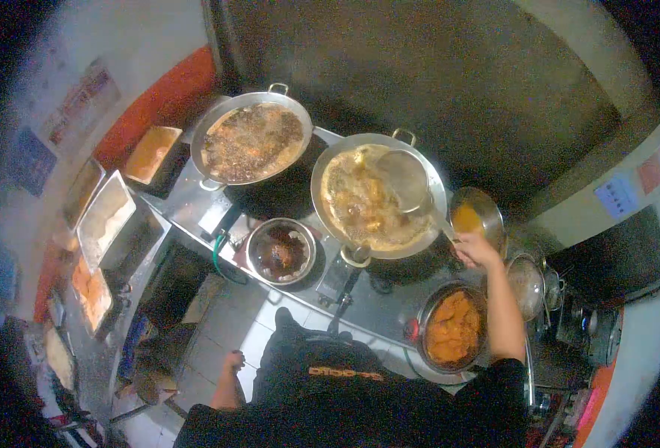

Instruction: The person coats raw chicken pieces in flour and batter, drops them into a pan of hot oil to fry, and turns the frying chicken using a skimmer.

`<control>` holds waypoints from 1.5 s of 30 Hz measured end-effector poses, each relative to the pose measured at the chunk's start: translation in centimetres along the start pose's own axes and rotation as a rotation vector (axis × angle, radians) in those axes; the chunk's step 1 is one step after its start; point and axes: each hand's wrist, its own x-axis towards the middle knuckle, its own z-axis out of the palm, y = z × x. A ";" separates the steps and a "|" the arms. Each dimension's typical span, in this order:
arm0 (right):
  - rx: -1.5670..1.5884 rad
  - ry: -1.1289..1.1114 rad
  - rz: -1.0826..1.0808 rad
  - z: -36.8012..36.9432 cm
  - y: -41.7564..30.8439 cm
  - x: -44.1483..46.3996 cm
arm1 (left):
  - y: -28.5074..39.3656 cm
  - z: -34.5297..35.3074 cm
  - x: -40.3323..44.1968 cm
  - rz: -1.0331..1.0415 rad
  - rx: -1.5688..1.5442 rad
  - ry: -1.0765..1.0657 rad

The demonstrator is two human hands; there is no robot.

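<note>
My right hand [476,250] is closed round the handle of a wire skimmer [401,179]. The skimmer's round head lies over the right side of a large two-handled pan [318,187], where brown pieces sit in bubbling oil. My left hand [234,361] hangs low beside my body, its fingers curled, away from the pans. Whether it holds anything is too small to make out. Below my right forearm is a dark-rimmed pot [428,358] of orange food.
Another large pan [203,123] bubbles at the upper left. A smaller pot [252,261] of dark liquid sits in front. A bowl [494,211] with yellow contents is right of the skimmer pan. Metal trays [132,205] line the left counter.
</note>
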 end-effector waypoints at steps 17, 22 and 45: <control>0.609 -0.016 0.150 4.7 0.7 -1.1 | 3.5 0.8 0.8 0.256 -0.142 0.004; 0.388 0.036 0.119 5.3 -0.1 1.4 | 3.5 -0.1 0.1 0.060 -0.051 -0.137; 0.585 0.140 0.165 15.5 -9.6 1.8 | -0.9 0.9 6.8 0.341 0.196 -0.197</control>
